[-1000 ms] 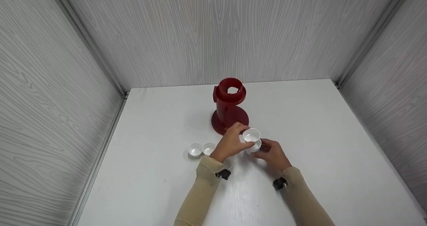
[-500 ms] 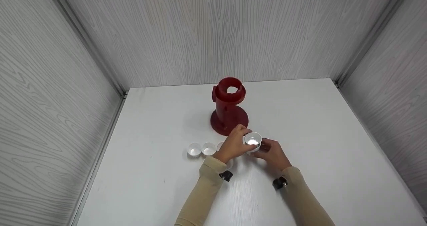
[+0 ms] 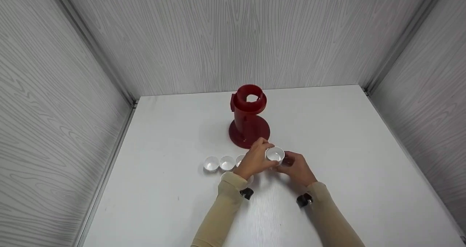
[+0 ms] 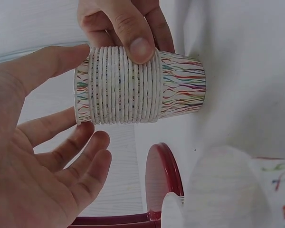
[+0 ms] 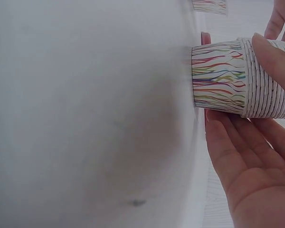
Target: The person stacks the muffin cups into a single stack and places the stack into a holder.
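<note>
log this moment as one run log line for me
left hand: pinches top cup | right hand: grips cup stack | other cups: on table, left of cup stack | red stand: upright, beyond cup stack

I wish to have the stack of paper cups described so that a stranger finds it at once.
On the white table, find the red stand. In front of it, slightly to the right, the left hand and the right hand hold the stack of paper cups. Unlike the cups standing to its left, it shows many white rims packed closely together.
</note>
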A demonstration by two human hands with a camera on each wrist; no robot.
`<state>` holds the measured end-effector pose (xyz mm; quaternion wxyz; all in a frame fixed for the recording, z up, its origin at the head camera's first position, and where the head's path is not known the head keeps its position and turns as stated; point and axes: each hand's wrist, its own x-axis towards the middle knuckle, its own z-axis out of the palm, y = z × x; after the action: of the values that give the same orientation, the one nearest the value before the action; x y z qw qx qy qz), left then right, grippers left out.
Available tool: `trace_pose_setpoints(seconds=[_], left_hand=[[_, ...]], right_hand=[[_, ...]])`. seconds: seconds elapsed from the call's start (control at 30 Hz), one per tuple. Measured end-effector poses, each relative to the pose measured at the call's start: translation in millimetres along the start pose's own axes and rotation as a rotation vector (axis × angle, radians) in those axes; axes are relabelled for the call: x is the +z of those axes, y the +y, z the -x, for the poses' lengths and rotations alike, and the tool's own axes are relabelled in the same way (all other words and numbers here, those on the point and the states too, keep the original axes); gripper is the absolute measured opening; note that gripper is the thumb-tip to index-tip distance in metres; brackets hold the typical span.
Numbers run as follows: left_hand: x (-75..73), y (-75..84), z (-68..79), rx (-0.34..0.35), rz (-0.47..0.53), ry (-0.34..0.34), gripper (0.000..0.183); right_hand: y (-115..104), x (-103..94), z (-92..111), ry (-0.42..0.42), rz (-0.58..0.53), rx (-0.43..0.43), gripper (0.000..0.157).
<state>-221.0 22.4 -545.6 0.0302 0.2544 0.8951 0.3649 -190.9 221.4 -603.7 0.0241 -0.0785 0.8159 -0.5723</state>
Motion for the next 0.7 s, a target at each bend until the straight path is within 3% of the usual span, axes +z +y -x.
trace_pose_setpoints(seconds=[0.7], left_hand=[[0.1, -0.8, 0.0, -0.075, -0.003, -0.078, 0.067]], right_hand=[[-1.9, -0.6, -0.1, 0.006, -0.01, -0.007, 0.049]])
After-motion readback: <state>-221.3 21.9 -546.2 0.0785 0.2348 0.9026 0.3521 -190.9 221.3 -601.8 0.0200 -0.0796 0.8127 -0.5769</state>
